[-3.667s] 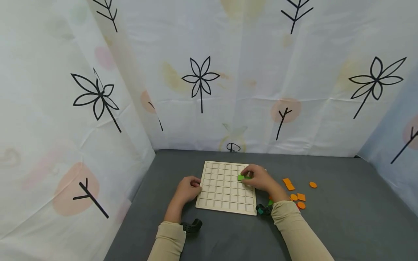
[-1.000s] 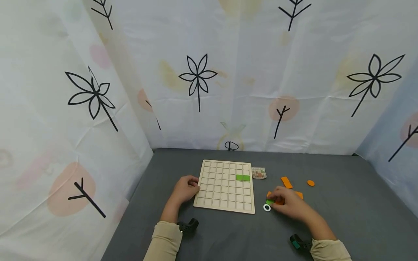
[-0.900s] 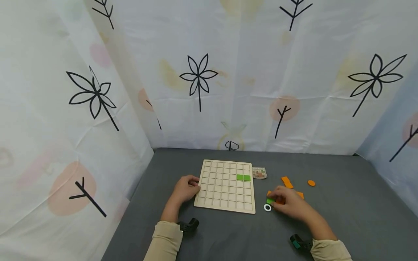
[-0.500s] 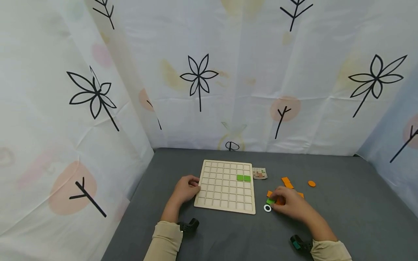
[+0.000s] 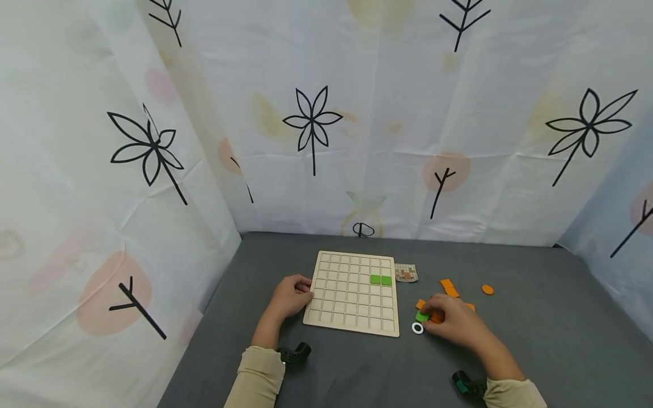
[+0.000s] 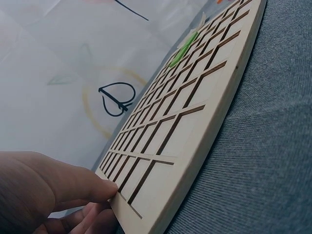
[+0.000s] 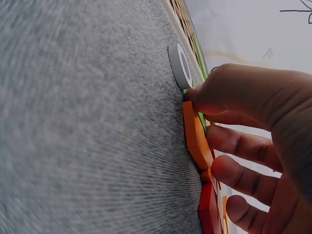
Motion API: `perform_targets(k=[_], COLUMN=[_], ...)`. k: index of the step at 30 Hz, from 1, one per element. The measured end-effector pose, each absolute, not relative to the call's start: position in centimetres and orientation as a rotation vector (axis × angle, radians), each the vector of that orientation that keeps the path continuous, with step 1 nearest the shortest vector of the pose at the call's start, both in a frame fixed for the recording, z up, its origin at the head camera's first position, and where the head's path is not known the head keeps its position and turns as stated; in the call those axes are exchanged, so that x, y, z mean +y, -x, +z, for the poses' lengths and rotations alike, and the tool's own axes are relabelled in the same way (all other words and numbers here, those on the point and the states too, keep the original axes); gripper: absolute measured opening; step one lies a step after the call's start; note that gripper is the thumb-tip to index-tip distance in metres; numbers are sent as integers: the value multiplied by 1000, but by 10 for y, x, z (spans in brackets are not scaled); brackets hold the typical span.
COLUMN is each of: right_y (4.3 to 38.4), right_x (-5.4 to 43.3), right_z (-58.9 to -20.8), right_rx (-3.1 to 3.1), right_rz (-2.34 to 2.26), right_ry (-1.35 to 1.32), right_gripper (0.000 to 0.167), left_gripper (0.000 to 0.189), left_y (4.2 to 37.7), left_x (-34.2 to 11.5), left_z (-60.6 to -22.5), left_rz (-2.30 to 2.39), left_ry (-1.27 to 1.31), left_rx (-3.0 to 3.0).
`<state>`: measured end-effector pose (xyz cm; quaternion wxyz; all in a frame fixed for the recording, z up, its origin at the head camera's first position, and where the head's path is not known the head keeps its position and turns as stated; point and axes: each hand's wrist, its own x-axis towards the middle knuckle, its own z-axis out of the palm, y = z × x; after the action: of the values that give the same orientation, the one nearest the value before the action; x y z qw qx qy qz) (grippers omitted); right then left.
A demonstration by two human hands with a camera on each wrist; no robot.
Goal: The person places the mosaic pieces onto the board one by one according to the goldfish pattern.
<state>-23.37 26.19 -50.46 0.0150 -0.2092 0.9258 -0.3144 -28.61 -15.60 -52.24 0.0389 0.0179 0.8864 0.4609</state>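
A pale wooden board (image 5: 347,306) with a grid of square recesses lies on the table; two green square tiles (image 5: 381,280) sit side by side in recesses near its right edge. My left hand (image 5: 289,296) grips the board's left edge; in the left wrist view its thumb (image 6: 105,190) presses on the rim with fingers beneath. At the loose pieces right of the board, my right hand (image 5: 451,320) pinches a green square tile (image 5: 422,317) between thumb and index finger. A white ring (image 5: 417,328) lies just in front of that tile. The right hand partly hides orange and red pieces.
Beyond the right hand lie orange squares (image 5: 449,288) and an orange disc (image 5: 487,289). A red piece (image 7: 208,209) shows below the fingers in the right wrist view. A small patterned card (image 5: 406,273) rests against the board's right edge. A printed curtain (image 5: 388,113) closes the back.
Several seconds ago the right hand was over the board at a green tile; it has since moved right to the loose pieces, uncovering the card and both placed tiles. The left hand stays put.
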Motion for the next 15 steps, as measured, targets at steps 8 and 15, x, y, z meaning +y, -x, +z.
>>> perform_targets(k=[8,15], right_y=[236,233], right_x=[263,264], right_z=[-504,-504], right_rx=[2876,2902], right_rz=[-1028,-1054], right_ry=[675,674], right_gripper=[18,17], left_gripper=[28,28], left_y=[285,279], left_x=[-156,-156], left_z=[-520,-521], left_rz=[1398,1408], left_ry=[-52,-86], left_rx=[2740,2739])
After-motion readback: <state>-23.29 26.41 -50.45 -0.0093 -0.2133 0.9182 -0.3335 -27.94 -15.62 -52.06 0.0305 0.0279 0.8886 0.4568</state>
